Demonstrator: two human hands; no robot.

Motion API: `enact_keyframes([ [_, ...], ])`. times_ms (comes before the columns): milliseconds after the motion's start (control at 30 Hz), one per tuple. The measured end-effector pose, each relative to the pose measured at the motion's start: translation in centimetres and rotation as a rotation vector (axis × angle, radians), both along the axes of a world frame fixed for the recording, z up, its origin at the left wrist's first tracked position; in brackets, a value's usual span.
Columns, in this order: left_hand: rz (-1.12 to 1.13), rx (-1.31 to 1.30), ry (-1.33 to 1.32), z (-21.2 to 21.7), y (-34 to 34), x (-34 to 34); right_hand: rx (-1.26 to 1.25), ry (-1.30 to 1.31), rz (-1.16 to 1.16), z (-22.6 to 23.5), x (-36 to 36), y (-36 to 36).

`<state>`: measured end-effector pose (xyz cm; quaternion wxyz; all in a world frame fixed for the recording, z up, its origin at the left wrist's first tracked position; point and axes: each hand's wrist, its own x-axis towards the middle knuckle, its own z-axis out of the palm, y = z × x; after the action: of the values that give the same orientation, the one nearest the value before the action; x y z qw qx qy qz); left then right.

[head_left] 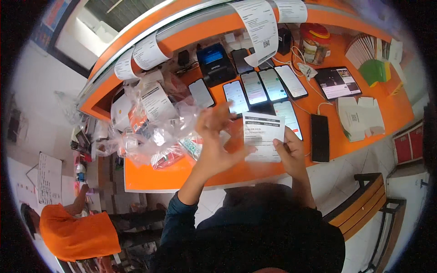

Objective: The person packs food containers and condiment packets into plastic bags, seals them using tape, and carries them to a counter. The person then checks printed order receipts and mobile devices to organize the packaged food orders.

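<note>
A white printed receipt with dark header bars is held up over the orange counter by my right hand. The right thumb lies on its front at the right edge, and the fingers go behind it. My left hand is raised to the left of the receipt, its fingers smeared by motion and spread from the thumb. That thumb reaches to the receipt's lower left edge; whether it touches, I cannot tell. Behind the receipt, a lit phone is partly covered. Several more lit phones lie beyond it, among them one phone in the middle.
Plastic-wrapped packages crowd the left of the orange counter. Farther back stand a black receipt printer and a red-lidded jar. A tablet, a dark phone and white cables lie right. Another person in orange is at lower left.
</note>
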<state>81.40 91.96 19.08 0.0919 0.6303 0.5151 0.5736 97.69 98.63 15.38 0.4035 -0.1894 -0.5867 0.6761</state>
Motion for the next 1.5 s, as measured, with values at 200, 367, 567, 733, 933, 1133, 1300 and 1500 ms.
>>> enact_keyframes([
  [200, 0.004, -0.022, -0.334, 0.8, 0.7, -0.6, -0.032, -0.042, -0.024, -0.4, 0.0, -0.6],
  [367, 0.025, 0.087, -0.346, 1.3, -0.6, -0.8, -0.084, -0.003, 0.027, 0.5, -0.2, -0.8],
  [567, 0.117, 0.209, -0.188, 1.3, -4.4, -0.7, -0.062, 0.076, 0.135, 0.7, -1.0, -1.7],
  [733, 0.303, 0.225, -0.126, -1.6, -8.1, -2.4, 0.008, 0.049, 0.29, -1.6, -3.4, -2.3],
  [933, 0.649, 0.058, 0.009, -7.6, -7.0, -8.0, -0.048, 0.112, 0.243, -8.0, -9.6, -3.3],
  [1133, 0.594, 0.15, -0.443, -9.7, -6.8, -9.1, -0.003, 0.144, 0.15, -8.3, -10.6, -4.3],
  [1300, 0.889, 0.175, -0.601, -14.1, -10.6, -4.6, -0.045, 0.184, 0.094, -8.5, -10.0, -4.1],
  [1500, 0.304, -0.387, -0.547, -18.4, -14.7, 2.0, 0.006, 0.185, 0.054, -8.3, -10.5, -4.8],
])
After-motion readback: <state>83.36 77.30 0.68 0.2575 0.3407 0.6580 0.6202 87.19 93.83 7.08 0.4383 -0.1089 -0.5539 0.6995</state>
